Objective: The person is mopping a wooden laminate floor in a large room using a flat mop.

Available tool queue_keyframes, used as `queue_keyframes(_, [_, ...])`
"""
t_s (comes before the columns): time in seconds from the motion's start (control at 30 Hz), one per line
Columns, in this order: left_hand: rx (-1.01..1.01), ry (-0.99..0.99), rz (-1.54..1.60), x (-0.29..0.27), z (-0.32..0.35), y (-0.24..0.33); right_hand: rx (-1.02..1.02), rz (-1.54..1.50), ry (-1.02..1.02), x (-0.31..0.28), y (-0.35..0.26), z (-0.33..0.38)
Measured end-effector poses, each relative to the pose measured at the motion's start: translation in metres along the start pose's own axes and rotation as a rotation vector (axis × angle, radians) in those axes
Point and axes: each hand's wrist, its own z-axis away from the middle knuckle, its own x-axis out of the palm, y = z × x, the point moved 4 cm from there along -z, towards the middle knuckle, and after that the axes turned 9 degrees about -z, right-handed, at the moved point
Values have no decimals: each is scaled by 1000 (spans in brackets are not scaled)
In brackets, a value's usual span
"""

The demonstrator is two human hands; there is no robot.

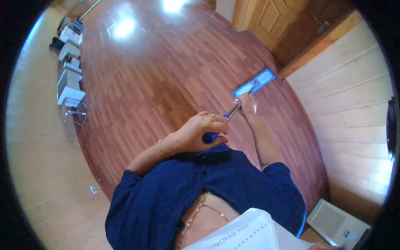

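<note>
A flat mop with a blue rectangular head [263, 78] rests on the wooden floor, to the right and ahead of me. Its metal handle [234, 110] slants back toward my chest and ends in a blue grip [210, 138]. My left hand [205, 128] is wrapped round that blue grip near my body. Farther down the pole, close to the mop head, my right hand [247, 103] is closed round the handle with the arm stretched out. Part of the mop head's near side is hidden behind the right hand.
A brown wooden door [270, 21] with a handle stands at the upper right, beside a pale panelled wall [337, 83]. Along the left wall are white appliances [69, 89] and a round metal-framed stool [81, 113]. A whitish box-like unit [333, 223] sits at the lower right.
</note>
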Motion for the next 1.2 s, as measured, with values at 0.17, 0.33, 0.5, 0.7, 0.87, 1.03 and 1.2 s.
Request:
queue_keyframes(0.17, [-118,73,-168,-27,26,-15,-132,-129,-127,40,-55,-63])
queue_keyframes(0.33, [-73,225,-408,-69,54,11,-268,-696,-242,103,-109,-93])
queue_keyframes(0.5, [-11,364,-551,-89,84,41,-585,-452,-534,101,-228,-76])
queue_keyframes(0.7, [103,462,-582,-112,134,64,-1004,-762,-755,120,-357,-35])
queue_keyframes(0.87, [70,505,-686,-115,156,81,-1075,-798,-1014,146,-406,2])
queue_keyframes(1.03, [-67,635,-671,-125,183,79,-1191,-793,-818,160,-444,8])
queue_keyframes(1.2, [-231,688,-661,-138,208,70,-1222,-774,-731,182,-458,-7])
